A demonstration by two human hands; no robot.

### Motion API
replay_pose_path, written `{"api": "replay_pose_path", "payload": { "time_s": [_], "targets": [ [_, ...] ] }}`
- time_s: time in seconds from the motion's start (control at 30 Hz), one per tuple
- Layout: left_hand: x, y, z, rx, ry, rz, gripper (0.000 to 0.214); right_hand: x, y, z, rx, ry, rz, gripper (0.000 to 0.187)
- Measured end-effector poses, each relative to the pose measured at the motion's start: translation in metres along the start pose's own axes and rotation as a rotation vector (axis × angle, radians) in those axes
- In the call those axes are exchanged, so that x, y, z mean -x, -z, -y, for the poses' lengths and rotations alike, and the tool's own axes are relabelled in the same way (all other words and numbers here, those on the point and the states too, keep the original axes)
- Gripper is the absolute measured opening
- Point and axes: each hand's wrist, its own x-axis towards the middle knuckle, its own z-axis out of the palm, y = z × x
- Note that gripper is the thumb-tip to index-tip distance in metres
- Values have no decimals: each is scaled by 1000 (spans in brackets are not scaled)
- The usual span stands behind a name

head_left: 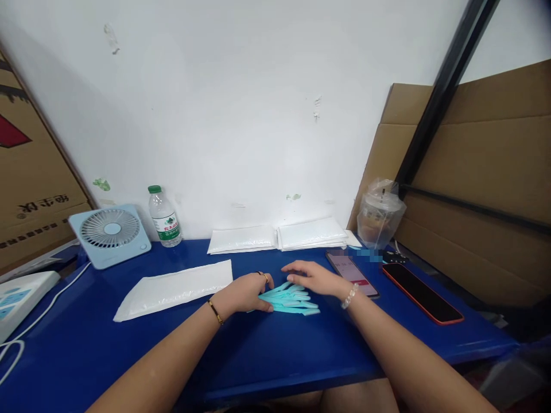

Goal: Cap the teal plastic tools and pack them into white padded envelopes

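A fanned bundle of slim turquoise strips [295, 301] lies on the blue table [275, 355]; their exact kind is unclear. My left hand [247, 292] is closed around the bundle's left end, thumb in front and fingers behind. That left end is hidden by the hand. Just behind the strips' far edge is my right hand [316, 276], its fingers stretched out to the left and apart, holding nothing. Whether its fingertips touch the strips I cannot tell. Left of my left hand lies a white padded mailer [172, 289], flat on the table.
Two stacks of white mailers [241, 238] rest against the wall. A blue fan [111, 234] and a water bottle [165, 218] stand at the back left. On the right are a lit phone [350, 269], a red-edged phone [422, 291] and a bagged drink cup [379, 215].
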Motion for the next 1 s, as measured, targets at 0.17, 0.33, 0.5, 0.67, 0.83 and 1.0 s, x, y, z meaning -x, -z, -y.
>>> {"api": "replay_pose_path", "payload": {
  "time_s": [0.17,0.33,0.5,0.67,0.83,1.0],
  "targets": [
    [-16,4,12,163,11,111,50,-25,19,-20,-88,-69,166,34],
    [-31,0,25,180,-5,82,37,-24,5,-37,-129,-36,147,32],
    [-30,-8,26,155,-1,-15,28,-21,-4,-38,-104,-2,53,25],
    [-32,-14,26,120,89,-158,25,-24,-5,-42,-270,-105,22,28],
    [-39,-12,33,142,142,-198,23,-25,0,-57,-281,-170,-55,28],
    [-30,-10,25,73,107,-384,29,-24,1,-61,-78,-101,-159,25]
  ]
}}
